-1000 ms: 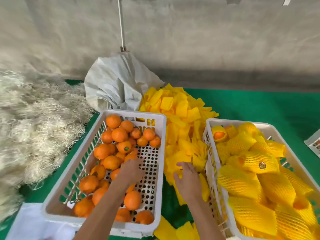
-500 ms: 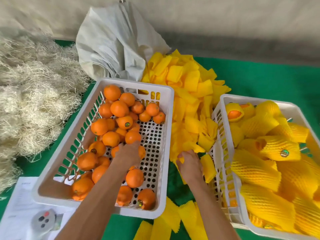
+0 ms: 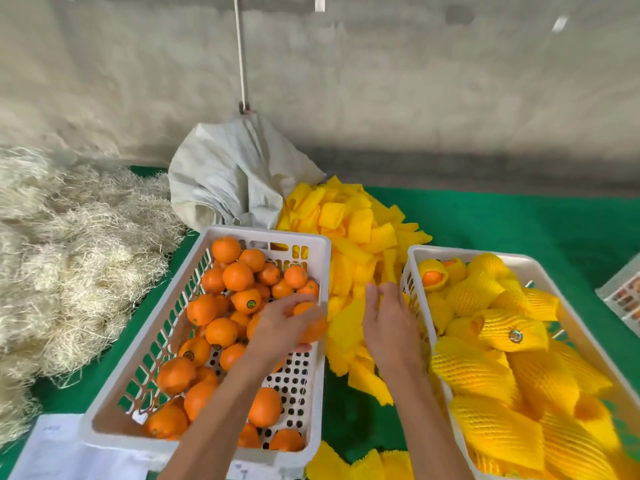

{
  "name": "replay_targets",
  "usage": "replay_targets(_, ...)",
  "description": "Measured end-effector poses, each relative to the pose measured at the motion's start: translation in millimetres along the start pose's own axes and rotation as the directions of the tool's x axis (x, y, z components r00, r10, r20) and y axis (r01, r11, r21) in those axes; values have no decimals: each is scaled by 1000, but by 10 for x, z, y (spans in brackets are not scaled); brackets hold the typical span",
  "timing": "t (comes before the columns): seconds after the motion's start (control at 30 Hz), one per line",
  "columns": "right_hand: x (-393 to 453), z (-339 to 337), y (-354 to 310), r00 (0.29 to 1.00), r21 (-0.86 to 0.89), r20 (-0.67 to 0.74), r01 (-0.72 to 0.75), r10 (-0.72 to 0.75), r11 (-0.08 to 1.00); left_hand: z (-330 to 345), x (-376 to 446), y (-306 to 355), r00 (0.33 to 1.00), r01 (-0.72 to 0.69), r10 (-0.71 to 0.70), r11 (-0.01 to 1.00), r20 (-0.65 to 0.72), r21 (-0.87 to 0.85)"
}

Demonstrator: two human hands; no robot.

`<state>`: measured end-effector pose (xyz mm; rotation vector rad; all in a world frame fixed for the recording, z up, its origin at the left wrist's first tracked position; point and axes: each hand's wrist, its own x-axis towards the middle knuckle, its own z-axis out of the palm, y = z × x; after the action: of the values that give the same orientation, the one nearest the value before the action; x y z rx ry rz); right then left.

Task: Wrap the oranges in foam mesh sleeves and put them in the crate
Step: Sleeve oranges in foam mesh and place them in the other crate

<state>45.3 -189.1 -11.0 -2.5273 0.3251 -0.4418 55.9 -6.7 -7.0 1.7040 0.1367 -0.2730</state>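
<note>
Right now the left hand (image 3: 284, 323) is curled around one orange (image 3: 311, 323) and holds it up by the right rim of the white basket (image 3: 145, 341) that has the bare oranges (image 3: 239, 275) in it. This basket sits on the left side of the green surface (image 3: 519, 226). The right hand (image 3: 388, 323) is down on the pile of yellow foam sleeves (image 3: 360, 230) between the two baskets. Its fingertips are bent and seem to pinch one yellow sleeve (image 3: 349, 323), but the frame is a bit blurry there. On the right is the white crate (image 3: 412, 258), and it is full of wrapped oranges (image 3: 512, 334) in yellow mesh. One wrapped orange near the far corner shows orange skin at its open end. Some loose sleeves lie at the near edge too, between the baskets. Behind the left basket a grey sack (image 3: 235, 174) leans by the wall. A big heap of pale straw (image 3: 69, 244) lies on the far left. A white sheet of paper (image 3: 59, 448) lies by the near left corner of the basket.
</note>
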Motion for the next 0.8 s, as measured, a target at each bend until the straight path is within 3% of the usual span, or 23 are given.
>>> replay_targets(0.13,-58,-293,-88,962,321,-267,38,52,946,151,-222,199,998,50,-43,975,36,-218)
replay_targets(0.2,-111,-378,-108,935,375,-353,103,39,921,244,-304,240,993,102,-76,935,89,-339)
replay_targets(0.27,-178,-424,-115,913,392,-407,149,25,908,339,-360,251,981,173,-100,833,165,-525)
replay_targets(0.37,-261,-475,-94,894,430,-446,170,45,887,445,-381,216,989,147,-99,721,110,-677)
replay_targets(0.5,-353,-534,-55,957,557,-290,140,33,818,518,-403,214,997,73,-59,731,44,-679)
replay_targets(0.57,-406,-574,-52,978,703,-195,86,75,706,537,-424,228,999,35,-29,755,21,-655)
replay_targets(0.63,-454,-611,-53,991,786,-106,37,76,618,549,-453,241,995,13,52,772,83,-635)
replay_targets(0.7,-504,-615,-64,999,794,-26,-7,46,608,557,-489,239,973,-1,136,809,186,-587)
replay_targets(0.8,-586,-576,-124,998,778,51,-67,43,625,603,-532,204,971,-19,140,853,195,-521)
